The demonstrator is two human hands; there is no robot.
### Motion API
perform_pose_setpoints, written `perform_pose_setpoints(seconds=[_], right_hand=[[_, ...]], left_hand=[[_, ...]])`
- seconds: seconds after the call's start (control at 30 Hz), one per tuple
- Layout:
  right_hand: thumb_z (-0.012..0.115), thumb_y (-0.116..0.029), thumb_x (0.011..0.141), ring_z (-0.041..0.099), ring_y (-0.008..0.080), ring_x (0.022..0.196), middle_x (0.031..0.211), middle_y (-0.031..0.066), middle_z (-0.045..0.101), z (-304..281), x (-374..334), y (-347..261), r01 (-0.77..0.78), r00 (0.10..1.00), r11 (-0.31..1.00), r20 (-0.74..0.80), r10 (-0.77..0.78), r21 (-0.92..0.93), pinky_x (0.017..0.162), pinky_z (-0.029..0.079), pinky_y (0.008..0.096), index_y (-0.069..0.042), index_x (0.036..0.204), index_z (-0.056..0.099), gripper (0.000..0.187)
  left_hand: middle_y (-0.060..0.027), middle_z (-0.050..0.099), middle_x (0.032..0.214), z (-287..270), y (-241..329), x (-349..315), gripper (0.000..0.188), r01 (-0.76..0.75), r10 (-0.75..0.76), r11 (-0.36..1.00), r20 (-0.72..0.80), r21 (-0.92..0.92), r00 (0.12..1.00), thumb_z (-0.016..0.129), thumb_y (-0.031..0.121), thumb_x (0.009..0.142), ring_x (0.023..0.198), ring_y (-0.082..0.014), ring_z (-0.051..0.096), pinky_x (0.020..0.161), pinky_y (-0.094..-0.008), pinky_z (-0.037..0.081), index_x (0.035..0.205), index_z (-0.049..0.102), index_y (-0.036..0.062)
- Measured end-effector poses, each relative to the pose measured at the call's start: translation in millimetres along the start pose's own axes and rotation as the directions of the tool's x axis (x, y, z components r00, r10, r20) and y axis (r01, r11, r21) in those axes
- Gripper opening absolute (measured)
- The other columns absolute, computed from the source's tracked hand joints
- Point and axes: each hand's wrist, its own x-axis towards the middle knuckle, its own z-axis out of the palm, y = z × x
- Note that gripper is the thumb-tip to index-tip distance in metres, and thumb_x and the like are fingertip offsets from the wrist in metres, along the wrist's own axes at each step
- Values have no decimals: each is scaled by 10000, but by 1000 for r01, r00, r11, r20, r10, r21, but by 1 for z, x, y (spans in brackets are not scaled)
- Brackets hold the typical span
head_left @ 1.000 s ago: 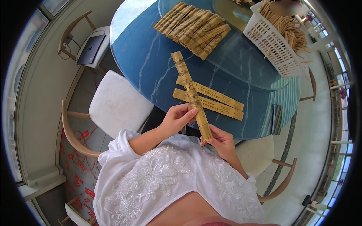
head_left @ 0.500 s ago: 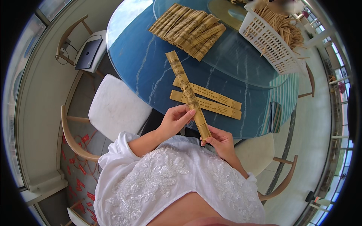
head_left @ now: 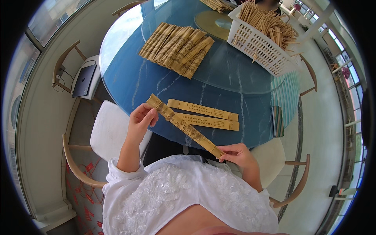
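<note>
A long gold paper chopstick sleeve [head_left: 187, 128] with dark printed pictures slants across in front of me, just above the table's near edge. My left hand [head_left: 141, 117] pinches its upper left end between thumb and fingers. At its lower right end, my right hand [head_left: 238, 154] grips it the same way. Beneath and beyond it, two more gold sleeves lie on the blue table, a far one [head_left: 203, 109] and a near one [head_left: 215, 122], printed with small dark writing. The held sleeve covers part of the near one's left end.
A pile of gold sleeves [head_left: 176, 49] lies farther back on the blue marbled table [head_left: 156, 84]. At the far right, a white slotted basket [head_left: 250, 47] holds many wooden sticks [head_left: 270, 23]. A striped flat object [head_left: 277, 122] sits near the right edge. A laptop [head_left: 84, 81] rests on a chair.
My left hand has slid left to the sleeve's far end, and the sleeve has swung from steep to a flatter slant. My right hand stays on its end. The view has shifted.
</note>
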Motion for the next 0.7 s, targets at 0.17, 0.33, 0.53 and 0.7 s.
perform_pose_setpoints(seconds=[0.17,0.33,0.53,0.7], right_hand=[[687,40,845,682,106,804,933,93,734,-16,-5,-17,1,1000,992,15,1,-129,745,531,223,-14,1198,670,357],[689,63,826,678,119,758,860,97,718,-26,-6,-32,114,993,942,68,-97,-317,688,519,232,13,1162,681,339],[665,87,823,679,153,746,872,120,715,-45,-12,-21,155,954,979,-238,-182,-130,692,536,251,43,1078,706,262],[640,40,882,673,156,749,865,114,707,-52,-5,-22,261,866,964,-427,-260,-56,720,550,262,42,1058,706,188]], left_hand=[[-43,620,749,-4,6,-6,204,78,-78,997,104,3,991,598,214,981,612,-88,532,563,-227,407,1016,613,14],[-55,645,779,-8,8,-8,156,121,-121,993,158,13,980,619,156,966,615,-83,540,567,-223,425,987,612,1],[-87,685,815,-20,15,-9,146,189,-210,977,297,98,931,617,118,960,639,-104,603,586,-237,491,971,650,-24],[-134,717,888,-18,19,-11,228,299,-378,923,416,243,827,612,137,967,699,-151,679,636,-275,567,1051,665,-69]])
